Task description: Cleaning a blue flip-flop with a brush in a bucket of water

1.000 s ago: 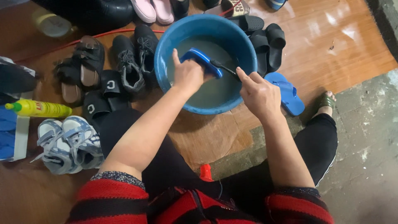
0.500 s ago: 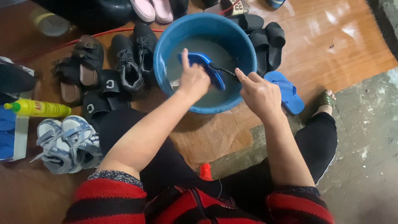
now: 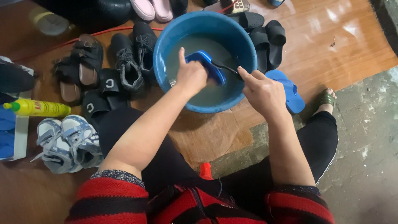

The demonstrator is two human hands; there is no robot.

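1. Person sits on the floor, blue basin [image 3: 166, 45] of murky water between the knees, on the wooden floor [image 3: 344, 45] near its front edge, where concrete starts.
2. Left hand [image 3: 190, 76] is closed around a blue slipper [image 3: 207, 65], held tilted, partly in the water near the basin's middle.
3. Right hand [image 3: 263, 91] is closed narrow on a dark brush handle [image 3: 226, 67]; the brush end touches the slipper. Bristles too small to make out.
4. Matching blue slipper [image 3: 290, 93] lies on the floor just right of the basin, partly under the right hand.
5. Left of the basin: black sneakers [image 3: 132, 56], brown sandals [image 3: 81, 66], black slides [image 3: 103, 93], grey kids' sandals [image 3: 62, 141]. Yellow bottle [image 3: 37, 108] lies flat at the floor's left edge.
6. Risks, judged: the wet slipper could slip out of the left grip and splash; hard scrubbing against the rim could tip the basin and soak the nearby shoes; brush strokes could fling dirty water onto clothes.
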